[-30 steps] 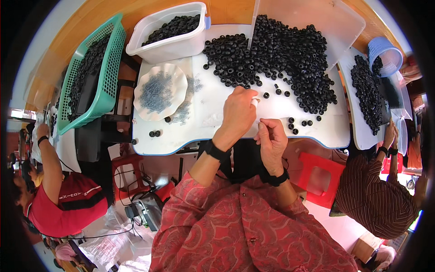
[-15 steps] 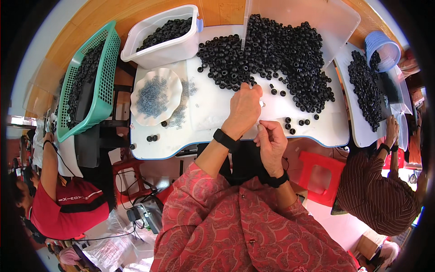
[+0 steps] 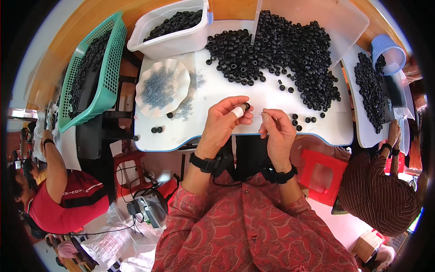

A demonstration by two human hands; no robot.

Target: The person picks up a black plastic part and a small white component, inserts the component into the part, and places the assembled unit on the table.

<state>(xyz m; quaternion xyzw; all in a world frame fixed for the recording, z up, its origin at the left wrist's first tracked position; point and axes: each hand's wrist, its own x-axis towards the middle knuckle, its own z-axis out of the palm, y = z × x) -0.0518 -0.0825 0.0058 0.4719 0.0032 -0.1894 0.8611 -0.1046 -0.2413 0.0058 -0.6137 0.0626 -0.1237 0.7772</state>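
My left hand point(image 3: 222, 124), with white wrapping on its thumb, pinches a small round black part point(image 3: 246, 106) between thumb and fingers over the table's front edge. Just to its right, my right hand point(image 3: 278, 133) is closed in a pinch. A tiny clear piece seems to show at its fingertips, too small to make out. Beyond both hands lies a big heap of round black parts point(image 3: 290, 50) with holes in them. To the left, a scalloped white dish point(image 3: 183, 84) holds many tiny clear pieces, and more of these lie spilled beside it.
A white tub point(image 3: 174, 46) and a green basket point(image 3: 108, 81), both with black parts, stand at the left. A clear bin point(image 3: 349, 27) tips over the heap. Several loose black parts lie near the front edge. Co-workers sit on both sides; a red stool point(image 3: 324, 197) stands at right.
My left hand has drawn back from the heap toward me, now with a black part in its fingers. My right hand has turned and moved slightly right. The view has shifted a little.
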